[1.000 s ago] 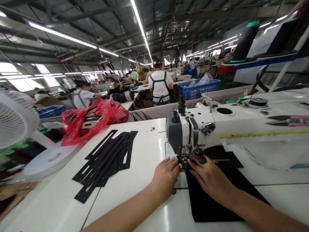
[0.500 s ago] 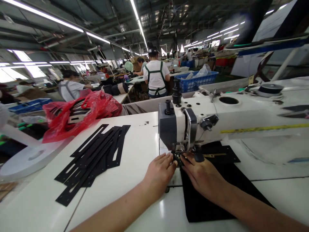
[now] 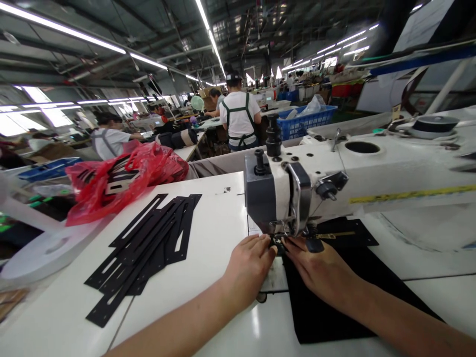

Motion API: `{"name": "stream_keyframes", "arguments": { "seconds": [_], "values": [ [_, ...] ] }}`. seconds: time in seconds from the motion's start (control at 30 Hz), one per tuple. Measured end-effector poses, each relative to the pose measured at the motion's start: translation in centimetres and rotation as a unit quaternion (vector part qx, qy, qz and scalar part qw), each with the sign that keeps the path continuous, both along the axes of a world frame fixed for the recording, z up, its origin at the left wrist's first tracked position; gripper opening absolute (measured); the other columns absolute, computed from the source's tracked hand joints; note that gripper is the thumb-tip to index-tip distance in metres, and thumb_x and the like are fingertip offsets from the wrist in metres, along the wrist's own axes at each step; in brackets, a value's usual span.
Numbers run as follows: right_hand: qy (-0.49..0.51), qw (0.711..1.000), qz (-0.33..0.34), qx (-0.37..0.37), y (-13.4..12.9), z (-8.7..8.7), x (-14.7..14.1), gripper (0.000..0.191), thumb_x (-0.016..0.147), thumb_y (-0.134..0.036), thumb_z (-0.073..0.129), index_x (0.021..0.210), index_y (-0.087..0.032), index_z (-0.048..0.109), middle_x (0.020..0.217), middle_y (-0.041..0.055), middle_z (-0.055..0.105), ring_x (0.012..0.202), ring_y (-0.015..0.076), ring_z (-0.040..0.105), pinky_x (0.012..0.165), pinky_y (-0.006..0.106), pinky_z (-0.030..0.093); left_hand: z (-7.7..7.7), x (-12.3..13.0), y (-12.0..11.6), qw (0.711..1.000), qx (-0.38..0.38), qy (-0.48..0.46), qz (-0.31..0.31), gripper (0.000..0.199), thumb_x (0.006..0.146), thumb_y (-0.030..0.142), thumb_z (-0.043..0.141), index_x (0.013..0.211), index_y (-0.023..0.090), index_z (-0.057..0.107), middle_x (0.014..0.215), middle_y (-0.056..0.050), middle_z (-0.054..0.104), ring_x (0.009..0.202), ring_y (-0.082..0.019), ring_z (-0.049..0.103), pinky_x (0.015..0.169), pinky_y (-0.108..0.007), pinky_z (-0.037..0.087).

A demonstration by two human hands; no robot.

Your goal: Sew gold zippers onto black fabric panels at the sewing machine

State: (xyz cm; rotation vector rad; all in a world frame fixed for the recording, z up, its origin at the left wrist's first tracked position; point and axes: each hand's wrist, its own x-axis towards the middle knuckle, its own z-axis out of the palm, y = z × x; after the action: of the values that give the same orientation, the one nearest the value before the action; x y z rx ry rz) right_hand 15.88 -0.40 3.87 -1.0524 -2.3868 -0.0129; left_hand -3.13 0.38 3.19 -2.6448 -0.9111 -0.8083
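Observation:
A white sewing machine with a dark grey head stands over the work. Black fabric lies under its needle area and spreads across the table to the right. My left hand is closed at the left of the presser foot, thumb and fingertips on the fabric's edge. Just right of the foot, my right hand presses and grips the same fabric, its fingertips partly hidden by the machine. Behind that hand, a gold zipper shows on a black piece. The stitching point is mostly covered.
Overlapping black slotted strips lie on the white table to the left. Beyond them are a red plastic bag with cut pieces and a white round base. A blue basket and a co-worker are farther back.
The view has shifted slightly, so the machine and fabric sit a little farther right. Both hands keep their hold beside the presser foot; no clear movement of the fabric shows.

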Motion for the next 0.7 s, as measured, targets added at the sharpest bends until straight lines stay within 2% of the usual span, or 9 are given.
{"name": "stream_keyframes", "arguments": {
  "seconds": [0.17, 0.43, 0.7],
  "values": [
    [-0.007, 1.000, 0.000, -0.004, 0.2, -0.4, 0.1, 0.032, 0.085, -0.006, 0.036, 0.102, -0.017, 0.061, 0.099, 0.0075, 0.065, 0.089, 0.0189, 0.062, 0.082, 0.033, 0.049, -0.2, 0.0, 0.2, 1.000, 0.007, -0.012, -0.001, 0.023, 0.093, 0.017, 0.041, 0.089, 0.012, 0.063, 0.094, -0.011, 0.068, 0.087, -0.020, 0.065, 0.082, -0.035, 0.053],
    [-0.018, 1.000, -0.016, -0.008, 0.5, -1.1, 0.3, 0.026, 0.089, -0.012, 0.035, 0.095, -0.017, 0.060, 0.096, 0.0074, 0.065, 0.091, 0.0181, 0.061, 0.083, 0.032, 0.048, -0.4, -0.1, 0.6, 1.000, -0.018, -0.026, -0.001, 0.019, 0.091, 0.015, 0.046, 0.088, 0.013, 0.064, 0.093, -0.010, 0.069, 0.085, -0.021, 0.065, 0.081, -0.037, 0.053],
    [-0.019, 0.999, -0.028, 0.014, 0.9, -1.4, 0.4, 0.024, 0.090, -0.015, 0.036, 0.093, -0.018, 0.060, 0.100, 0.0078, 0.065, 0.091, 0.0208, 0.061, 0.082, 0.036, 0.048, -0.9, 0.2, 0.9, 0.998, -0.035, -0.057, 0.007, 0.014, 0.086, 0.010, 0.050, 0.085, 0.014, 0.064, 0.091, -0.008, 0.069, 0.085, -0.020, 0.065, 0.084, -0.036, 0.051]
  ]
}}
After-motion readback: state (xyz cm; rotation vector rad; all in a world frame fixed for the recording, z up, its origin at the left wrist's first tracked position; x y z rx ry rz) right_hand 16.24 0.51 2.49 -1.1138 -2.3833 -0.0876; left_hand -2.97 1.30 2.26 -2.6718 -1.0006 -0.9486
